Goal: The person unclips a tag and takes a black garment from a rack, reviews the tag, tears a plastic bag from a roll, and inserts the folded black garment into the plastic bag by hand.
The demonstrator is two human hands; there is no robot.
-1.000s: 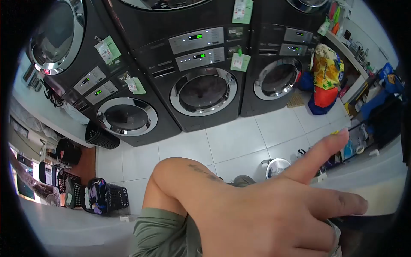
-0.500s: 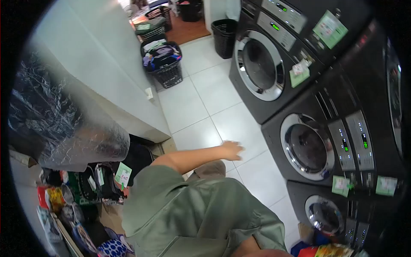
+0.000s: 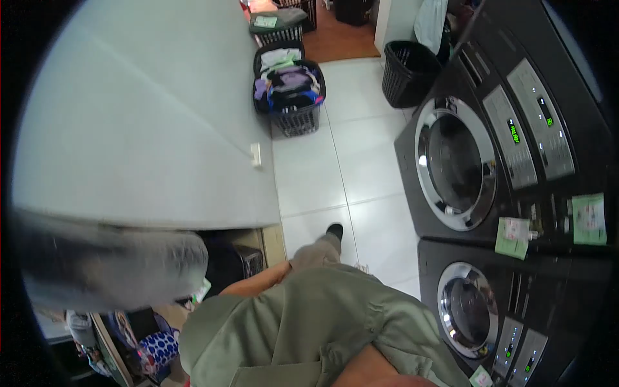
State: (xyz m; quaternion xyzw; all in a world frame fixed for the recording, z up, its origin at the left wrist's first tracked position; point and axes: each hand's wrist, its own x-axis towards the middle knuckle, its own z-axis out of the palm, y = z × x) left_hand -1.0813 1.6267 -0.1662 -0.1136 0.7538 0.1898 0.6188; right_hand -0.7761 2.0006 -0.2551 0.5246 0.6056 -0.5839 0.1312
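Observation:
My left hand hangs low beside my trouser leg, at the end of a bent-down bare forearm. Its fingers cannot be made out. On the right of my green shirt some of my right arm shows at the bottom edge, but that hand is out of view. One dark shoe is on the white tiles ahead of me. Closest to my left arm are a clear plastic-wrapped bundle and a dark bag-like shape under the wall's ledge.
Stacked front-loading machines with green paper slips line the right. Ahead stand a basket full of clothes by the white wall and a black basket. White tiles lead to a brown floor.
My left arm has swung back from over the tiles, where its hand was stretched out, to beside my leg. I have advanced, and the baskets and machines appear nearer.

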